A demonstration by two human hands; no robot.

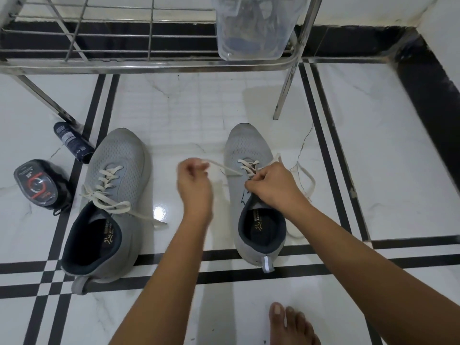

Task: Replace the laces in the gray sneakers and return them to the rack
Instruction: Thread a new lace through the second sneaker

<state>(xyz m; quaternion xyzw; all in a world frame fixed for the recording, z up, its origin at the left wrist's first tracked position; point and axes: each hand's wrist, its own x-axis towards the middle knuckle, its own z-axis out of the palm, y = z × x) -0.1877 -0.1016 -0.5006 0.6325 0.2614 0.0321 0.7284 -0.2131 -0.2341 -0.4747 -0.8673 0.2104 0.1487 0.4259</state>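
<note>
Shows a gray mesh left sneaker (pixel 112 155) and a matching gray mesh right sneaker (pixel 245 148) side by side but well apart on the white marble-patterned tiled floor (pixel 189 113). Sets both toes toward the floor's far edge and heels toward the near edge, presumably so the eyelets face the wearer of the camera.

Stands a shiny steel wire shoe rack (pixel 149 63) along that far edge, just beyond the toes, close enough for an easy return. Carries a clear plastic tub (pixel 254 28) at its right end.

Presents the left sneaker threaded to the top with cream lacing (pixel 109 176), ends trailing loose; judged done.

Catches the right sneaker part-laced, only the lower eyelets crossed. Draws one strand of the flat cream lace (pixel 225 168) out sideways and taut in the left hand (pixel 195 181), fingers curled and pinching its end, probably to take up slack. Rests the right hand (pixel 272 189) on the tongue, fingertips pinching the lace at the crossing, likely to hold the tension and steady the shoe. Leaves the other strand looped on the floor beside the shoe's right flank.

Lays a dark cylindrical bottle (pixel 72 144) and a black shoe-polish case (pixel 37 186) toward the floor's left edge, beside the left sneaker. Plants a bare foot (pixel 291 324) at the near edge.
</note>
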